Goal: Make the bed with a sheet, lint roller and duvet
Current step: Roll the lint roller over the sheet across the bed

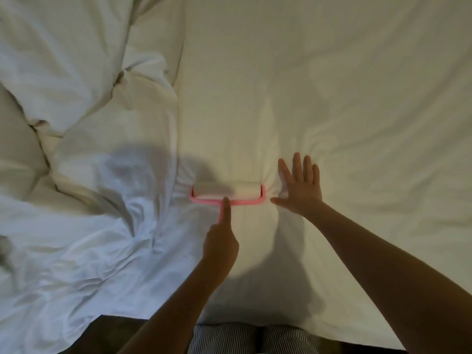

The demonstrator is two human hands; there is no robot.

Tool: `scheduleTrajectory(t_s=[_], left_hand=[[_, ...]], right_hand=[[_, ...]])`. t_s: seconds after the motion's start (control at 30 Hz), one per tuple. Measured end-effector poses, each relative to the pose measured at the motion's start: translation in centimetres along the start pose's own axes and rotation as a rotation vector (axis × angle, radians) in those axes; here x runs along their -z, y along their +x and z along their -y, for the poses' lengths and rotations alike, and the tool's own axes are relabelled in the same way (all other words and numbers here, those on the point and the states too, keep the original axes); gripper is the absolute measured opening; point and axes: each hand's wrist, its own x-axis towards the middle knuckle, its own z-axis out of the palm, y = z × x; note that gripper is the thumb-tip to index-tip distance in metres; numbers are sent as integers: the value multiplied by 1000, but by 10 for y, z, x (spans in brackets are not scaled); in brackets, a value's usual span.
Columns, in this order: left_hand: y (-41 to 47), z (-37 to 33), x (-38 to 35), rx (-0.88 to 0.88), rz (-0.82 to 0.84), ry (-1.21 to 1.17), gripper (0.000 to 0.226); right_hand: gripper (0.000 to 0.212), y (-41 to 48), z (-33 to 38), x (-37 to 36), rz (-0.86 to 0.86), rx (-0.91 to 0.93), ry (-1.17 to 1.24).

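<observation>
Lint roller (228, 190) is lying crosswise, left hand (221, 247) gripping its handle, right hand (301, 187) pressing the sheet (332, 98) flat-fingered just alongside.

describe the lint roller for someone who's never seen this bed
Find the flat white sheet right of the bunched duvet. On it, just left of the spread right hand, sits the lint roller: the only pink thing, its frame holding a white roll.

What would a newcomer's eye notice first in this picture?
The pink-framed lint roller with its white roll lies mid-bed on the flat white sheet, its handle held by the left hand. The right hand rests flat beside it; a crumpled white duvet fills the left.
</observation>
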Motion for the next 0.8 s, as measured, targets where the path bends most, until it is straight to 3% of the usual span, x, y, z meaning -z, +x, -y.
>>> scheduleTrajectory(t_s=[0.1, 0.3, 0.53, 0.67, 0.8], left_hand=[[26, -17, 15, 5, -147, -83, 68], [112, -33, 70, 9, -57, -197, 77], [-34, 0, -3, 42, 121, -296, 73], [-43, 15, 5, 110, 232, -260, 75], [-38, -6, 45, 61, 86, -234, 61]], right_hand=[[94, -7, -4, -8, -18, -16, 44], [93, -32, -3, -23, 3, -9, 62], [91, -87, 4, -50, 135, -49, 131], [87, -109, 14, -44, 113, -31, 142], [82, -123, 13, -25, 15, -96, 145]])
